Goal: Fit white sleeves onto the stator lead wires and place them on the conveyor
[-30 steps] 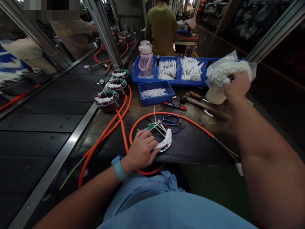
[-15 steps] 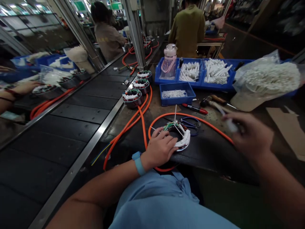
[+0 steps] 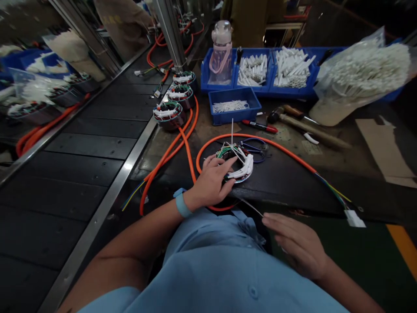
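Observation:
My left hand (image 3: 213, 180) grips the near left side of a motor stator (image 3: 244, 167), a ring with white sleeves bundled along its right side and green parts at its far edge. Thin white cable ties (image 3: 232, 132) stick up from the ring, one standing upright. My right hand (image 3: 295, 241) is low in front of the bench edge, fingers pinched on the end of a thin white cable tie (image 3: 251, 207) that points toward the stator. An orange cable (image 3: 273, 144) curves round behind the ring to a white connector (image 3: 355, 218).
Blue-handled cutters (image 3: 260, 150) lie behind the stator. Beyond are a red marker (image 3: 260, 126), a hammer (image 3: 304, 124), a blue tray (image 3: 234, 114) of cable ties, and bins (image 3: 272, 89) of white sleeves. Several stators (image 3: 169, 115) stand beside the conveyor (image 3: 94, 150).
My right hand has come down and left from beside the hammer, where a short white piece now lies, and holds a cable tie. My left hand stays on the stator. The view has tilted down.

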The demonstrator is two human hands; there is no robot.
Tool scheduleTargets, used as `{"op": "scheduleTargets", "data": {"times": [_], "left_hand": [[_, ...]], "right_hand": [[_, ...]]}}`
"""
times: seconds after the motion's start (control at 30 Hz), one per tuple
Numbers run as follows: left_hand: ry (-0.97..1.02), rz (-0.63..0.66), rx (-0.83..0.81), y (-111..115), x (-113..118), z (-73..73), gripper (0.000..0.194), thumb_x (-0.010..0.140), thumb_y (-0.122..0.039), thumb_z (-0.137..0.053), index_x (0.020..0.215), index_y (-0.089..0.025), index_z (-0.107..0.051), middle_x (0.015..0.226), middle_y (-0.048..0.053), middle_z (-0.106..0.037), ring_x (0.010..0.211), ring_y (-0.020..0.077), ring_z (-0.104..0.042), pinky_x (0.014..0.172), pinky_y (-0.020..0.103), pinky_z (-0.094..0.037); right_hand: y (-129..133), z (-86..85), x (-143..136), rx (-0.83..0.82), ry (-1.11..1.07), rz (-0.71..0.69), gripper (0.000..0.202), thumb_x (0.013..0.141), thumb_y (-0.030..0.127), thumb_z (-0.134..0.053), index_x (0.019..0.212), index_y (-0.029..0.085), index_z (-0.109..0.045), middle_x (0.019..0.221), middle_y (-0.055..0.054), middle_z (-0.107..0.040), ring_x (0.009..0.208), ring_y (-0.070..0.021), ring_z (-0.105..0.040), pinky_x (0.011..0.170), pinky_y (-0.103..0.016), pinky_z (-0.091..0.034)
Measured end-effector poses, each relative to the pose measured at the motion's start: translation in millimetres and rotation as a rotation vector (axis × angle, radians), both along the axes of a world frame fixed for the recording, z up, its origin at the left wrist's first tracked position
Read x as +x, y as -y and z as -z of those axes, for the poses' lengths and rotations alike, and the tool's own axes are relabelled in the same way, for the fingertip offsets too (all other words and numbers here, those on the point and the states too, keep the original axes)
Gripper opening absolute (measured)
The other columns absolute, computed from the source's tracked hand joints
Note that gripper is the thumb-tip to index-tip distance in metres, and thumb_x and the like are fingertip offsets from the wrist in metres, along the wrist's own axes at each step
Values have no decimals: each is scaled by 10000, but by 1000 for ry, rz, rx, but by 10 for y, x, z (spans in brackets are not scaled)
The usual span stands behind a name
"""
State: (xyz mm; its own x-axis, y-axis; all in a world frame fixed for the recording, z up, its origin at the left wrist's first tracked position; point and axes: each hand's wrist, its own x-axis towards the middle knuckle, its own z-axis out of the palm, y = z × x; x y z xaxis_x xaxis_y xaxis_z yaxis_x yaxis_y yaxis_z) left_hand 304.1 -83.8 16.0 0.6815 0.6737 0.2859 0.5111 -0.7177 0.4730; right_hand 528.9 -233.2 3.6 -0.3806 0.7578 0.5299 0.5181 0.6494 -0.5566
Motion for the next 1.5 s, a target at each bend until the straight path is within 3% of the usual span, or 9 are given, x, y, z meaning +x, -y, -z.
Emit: {"op": "scheduleTargets", "data": {"times": [0.1,0.27,0.47,0.7,0.97,1.5], "left_hand": [[-26,4,-30,-15,-16,-28,548,848,-192,-450,1381,-163,-325,1053,63,-648,1075,225,-476,1075,521,-223],[-54,31,-41,-45,-28,-63,550,836,-189,-482,1367,-162,-341,1048,67,-643,1071,233,-477,1064,519,-244],[-43,-13,-66,-44,2,-95,500,809,-137,-514,1299,-163,-417,961,40,-658,1011,213,-504,1071,493,-249],[-61,-1,-67,-46,-4,-108,537,813,-143,-515,1330,-176,-372,987,34,-662,1026,221,-492,1067,497,-251],[-100,-1,-37,-43,-4,-81,551,828,-171,-496,1355,-146,-338,995,54,-638,1024,225,-475,1068,488,-248],[-144,0,-7,-46,1,-74,537,846,-196,-462,1363,-122,-339,1031,92,-603,1031,231,-472,1059,478,-255]], "right_hand": [[32,55,-28,-31,32,41,521,859,156,-491,1361,277,-417,1140,-62,-655,1033,-219,-632,826,-376,-589],[94,89,-121,22,-33,128,514,816,138,-563,1285,340,-500,935,-13,-719,797,-192,-695,705,-316,-612],[111,145,-178,-63,-36,12,548,848,134,-503,1378,237,-409,1148,-80,-650,1075,-199,-610,880,-321,-561],[135,309,-231,-40,-13,74,495,862,133,-501,1347,216,-444,1115,-98,-663,1029,-197,-634,848,-328,-576],[119,252,-320,40,-27,54,520,869,119,-493,1375,195,-401,1076,-113,-675,1034,-197,-631,831,-322,-583],[147,337,-281,-2,9,48,552,864,102,-498,1394,185,-371,1127,-114,-650,1090,-192,-599,870,-329,-564]]}}
